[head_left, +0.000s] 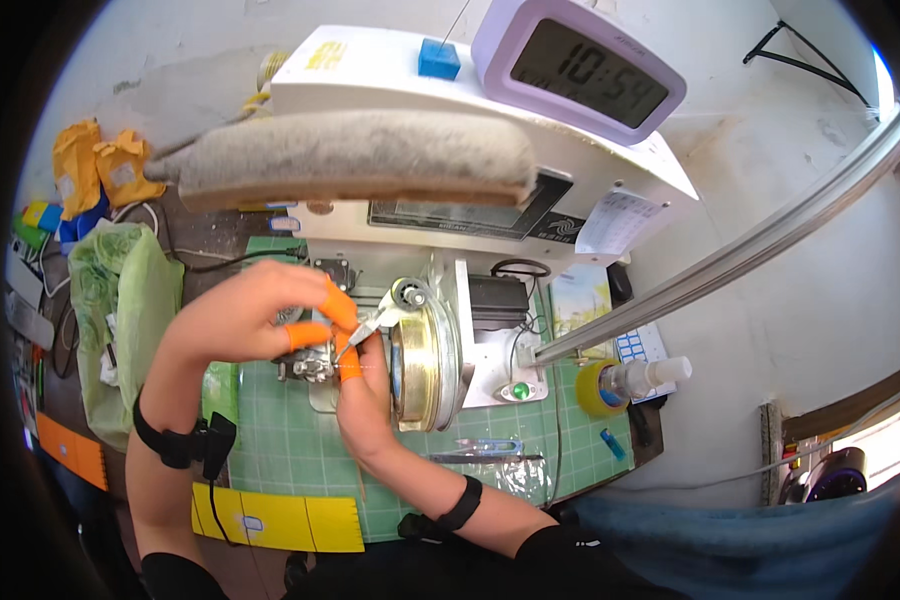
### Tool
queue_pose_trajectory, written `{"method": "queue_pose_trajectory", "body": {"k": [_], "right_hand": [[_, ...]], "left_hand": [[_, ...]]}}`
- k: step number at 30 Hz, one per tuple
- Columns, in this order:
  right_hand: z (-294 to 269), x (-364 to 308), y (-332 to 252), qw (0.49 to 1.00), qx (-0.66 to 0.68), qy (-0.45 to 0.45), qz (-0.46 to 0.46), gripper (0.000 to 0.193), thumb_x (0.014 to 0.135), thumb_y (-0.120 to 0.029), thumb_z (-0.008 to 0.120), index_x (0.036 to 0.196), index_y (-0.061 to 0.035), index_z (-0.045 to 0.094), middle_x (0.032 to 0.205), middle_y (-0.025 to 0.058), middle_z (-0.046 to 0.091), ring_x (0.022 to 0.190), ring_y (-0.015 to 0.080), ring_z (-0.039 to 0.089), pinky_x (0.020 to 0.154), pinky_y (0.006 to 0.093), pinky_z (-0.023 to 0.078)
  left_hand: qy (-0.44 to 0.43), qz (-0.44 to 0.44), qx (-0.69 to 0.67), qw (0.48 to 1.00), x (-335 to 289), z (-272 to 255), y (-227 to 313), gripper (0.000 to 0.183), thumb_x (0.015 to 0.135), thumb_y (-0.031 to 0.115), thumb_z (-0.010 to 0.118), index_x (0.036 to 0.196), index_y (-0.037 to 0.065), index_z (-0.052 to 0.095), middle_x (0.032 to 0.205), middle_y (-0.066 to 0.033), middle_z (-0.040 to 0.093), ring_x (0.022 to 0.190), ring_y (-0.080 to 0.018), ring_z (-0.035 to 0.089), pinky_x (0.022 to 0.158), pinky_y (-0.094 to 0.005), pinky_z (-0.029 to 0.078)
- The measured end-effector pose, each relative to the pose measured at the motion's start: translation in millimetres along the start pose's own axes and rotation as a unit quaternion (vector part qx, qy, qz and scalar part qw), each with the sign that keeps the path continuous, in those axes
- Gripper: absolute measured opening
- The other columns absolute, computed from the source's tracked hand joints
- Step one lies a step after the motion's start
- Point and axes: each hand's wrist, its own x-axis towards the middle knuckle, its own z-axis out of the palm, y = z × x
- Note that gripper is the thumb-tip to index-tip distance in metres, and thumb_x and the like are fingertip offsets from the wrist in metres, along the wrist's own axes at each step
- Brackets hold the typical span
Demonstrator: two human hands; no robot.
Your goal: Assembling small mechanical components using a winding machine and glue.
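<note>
Both of my hands meet at a small metal mechanism (312, 366) on the left of a bench machine. My left hand (260, 312), with orange finger covers, reaches over it from the left, thumb and index finger bent toward each other. From below, my right hand (364, 392) comes up with an orange-covered fingertip beside the left one, fingers close together. Whatever lies between the fingertips is too small or hidden. A pale pointed arm (372, 324) with a black roller (408, 293) slants down to them. Right of my right hand stands a large gold-coloured wheel (416, 365).
The green cutting mat (300, 455) carries tweezers (485, 459), a yellow strip (280, 518) and a spray bottle (655, 376) by a yellow tape roll (598, 388). A green plastic bag (120, 330) stands left. A padded bar (350, 158) and lilac clock (580, 65) are above.
</note>
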Motion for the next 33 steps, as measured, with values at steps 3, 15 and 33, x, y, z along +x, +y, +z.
{"method": "queue_pose_trajectory", "body": {"k": [3,15,33], "right_hand": [[2,-1,-3,1.000,-0.014,0.004,0.001,0.015,0.110,-0.011,0.044,0.124,-0.0072,0.046,0.115,0.0037,0.050,0.111,0.0125,0.047,0.101,0.0263,0.037],[-6,-39,-21,0.996,-0.055,-0.065,0.000,0.024,0.111,-0.021,0.046,0.132,-0.0083,0.048,0.105,-0.0003,0.051,0.087,0.0084,0.044,0.082,0.0247,0.039],[-7,-27,-39,0.986,-0.113,-0.097,-0.072,0.013,0.110,-0.010,0.047,0.122,-0.0060,0.047,0.105,0.0014,0.050,0.092,0.0078,0.044,0.083,0.0229,0.038]], "left_hand": [[-0.016,0.012,-0.030,0.999,1,7,-10,0.018,0.084,0.004,0.073,0.102,0.003,0.074,0.105,-0.0117,0.071,0.092,-0.0317,0.068,0.082,-0.0386,0.054],[0.128,-0.031,0.042,0.990,-53,38,54,0.011,0.083,0.004,0.076,0.094,0.003,0.071,0.090,-0.0073,0.069,0.065,-0.0263,0.062,0.056,-0.0343,0.048],[0.057,-0.102,-0.035,0.993,-76,67,86,0.014,0.080,0.008,0.082,0.091,0.004,0.074,0.084,-0.0075,0.068,0.063,-0.0266,0.062,0.055,-0.0327,0.048]]}}
